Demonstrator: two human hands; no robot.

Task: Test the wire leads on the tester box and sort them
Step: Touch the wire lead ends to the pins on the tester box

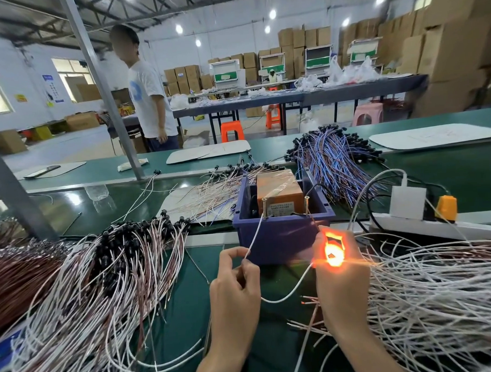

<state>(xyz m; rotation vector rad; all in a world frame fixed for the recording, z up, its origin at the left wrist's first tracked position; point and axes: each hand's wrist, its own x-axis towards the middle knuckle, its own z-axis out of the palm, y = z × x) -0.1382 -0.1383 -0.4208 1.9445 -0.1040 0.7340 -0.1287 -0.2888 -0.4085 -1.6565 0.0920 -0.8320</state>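
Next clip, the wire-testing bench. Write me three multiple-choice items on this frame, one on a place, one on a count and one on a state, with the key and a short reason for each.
1. Where does the orange tester box sit?
A. on the floor
B. inside the blue bin
C. on a shelf

2. How many upright screws stand at the bin's near rim, where the left hand pinches a white lead?
A. one
B. two
C. four

3. What is the state of the lamp held in the right hand?
A. dark
B. glowing orange
C. in pieces

Key:
1 B: the bin's walls surround the box.
2 B: one screw stands near each front corner of the box.
3 B: orange light spills over the hand that holds the lamp.
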